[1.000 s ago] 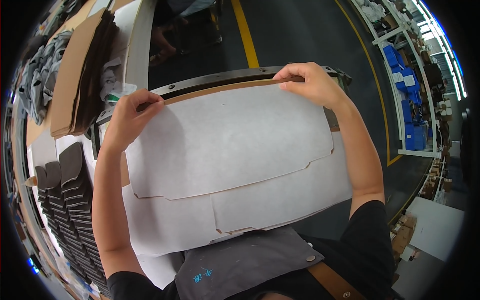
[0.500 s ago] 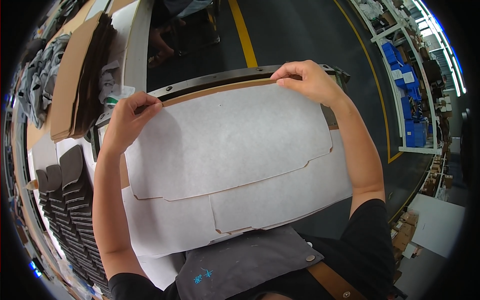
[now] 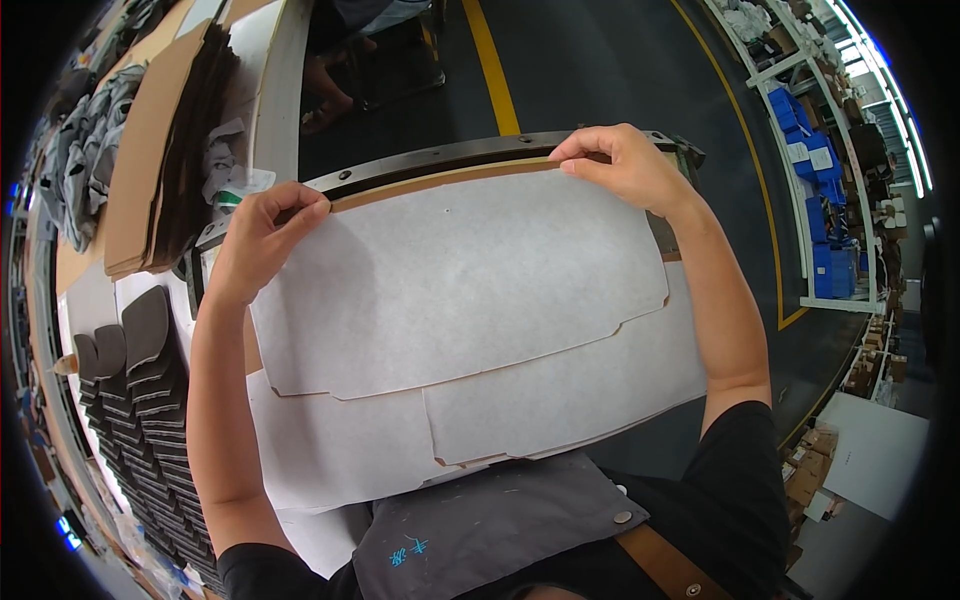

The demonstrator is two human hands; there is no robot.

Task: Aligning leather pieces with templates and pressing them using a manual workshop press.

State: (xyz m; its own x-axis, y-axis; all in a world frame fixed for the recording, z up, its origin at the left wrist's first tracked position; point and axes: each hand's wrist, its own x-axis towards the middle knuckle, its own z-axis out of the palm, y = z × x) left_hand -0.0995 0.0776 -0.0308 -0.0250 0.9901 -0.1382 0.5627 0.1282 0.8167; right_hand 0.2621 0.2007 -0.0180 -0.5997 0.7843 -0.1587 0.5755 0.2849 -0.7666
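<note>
A large white-faced sheet (image 3: 470, 275) with notched lower corners and a thin brown edge lies before me. My left hand (image 3: 268, 235) pinches its far left corner between thumb and fingers. Toward its far right corner, my right hand (image 3: 625, 170) is closed on the same far edge. Just beyond that edge runs a metal bar (image 3: 440, 148) with bolts or holes in it, with a brown and yellowish strip showing between. More white sheets (image 3: 570, 400) lie beneath, overlapping toward my apron (image 3: 490, 520).
On the left stand a stack of brown boards (image 3: 165, 150), grey cloth (image 3: 80, 160) and rows of stacked dark grey pads (image 3: 150, 410). A person (image 3: 345, 60) sits beyond the bar. Shelving with blue bins (image 3: 830, 200) is at the right, past the yellow-lined floor (image 3: 600, 70).
The view has shifted very slightly. Both hands keep their hold on the sheet's far edge, and the sheet lies practically as before.
</note>
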